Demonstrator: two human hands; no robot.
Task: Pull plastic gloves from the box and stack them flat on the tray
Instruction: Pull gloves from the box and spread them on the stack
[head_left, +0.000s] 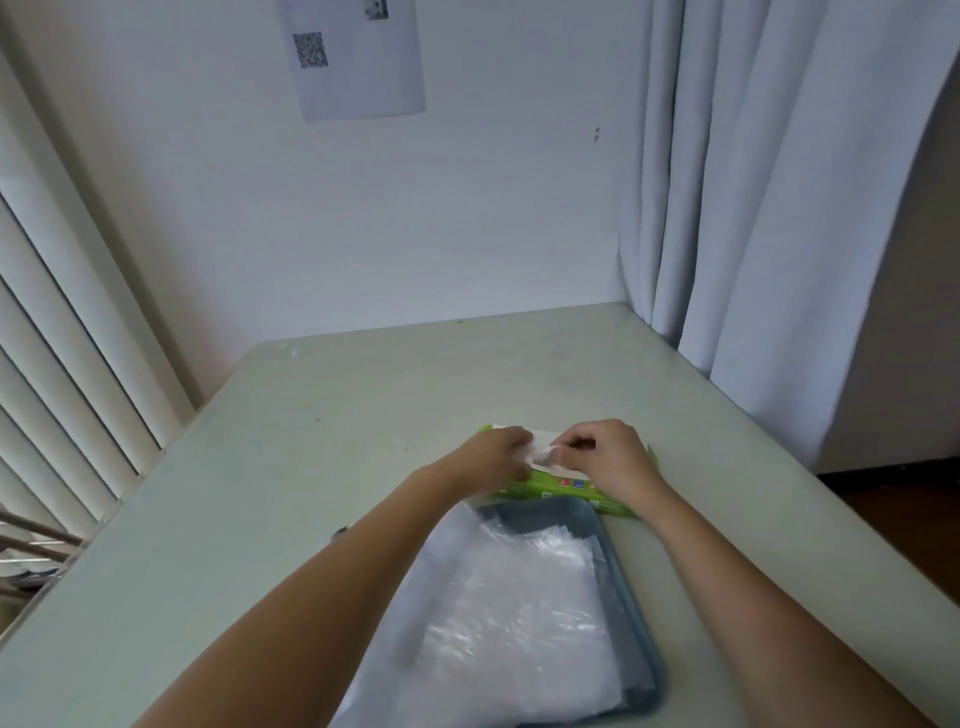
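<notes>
Just above the middle of the lower frame, both hands met over the top of the green box (535, 488). The left hand (498, 457) and the right hand (608, 457) each had fingers curled in, pinching a crumpled tuft of clear glove (543, 453) that stood out of the white opening. Nothing pinned the box itself down.

Directly below, touching the box's near side, lay the blue-grey tray (621, 571). It held the stacked gloves (519, 613), a pale, shiny heap whose film spilled over the tray's left rim onto the table (260, 467).

Several things looked likely to go wrong. With both hands on the film and none on the box, a firm pull could lift or drag the light box toward the tray. A second glove could cling and come out with the first. Thin film pinched from two sides could stretch or tear if the hands pulled apart. The overhanging stack seemed ready to slide further left when another slippery sheet landed on it.
</notes>
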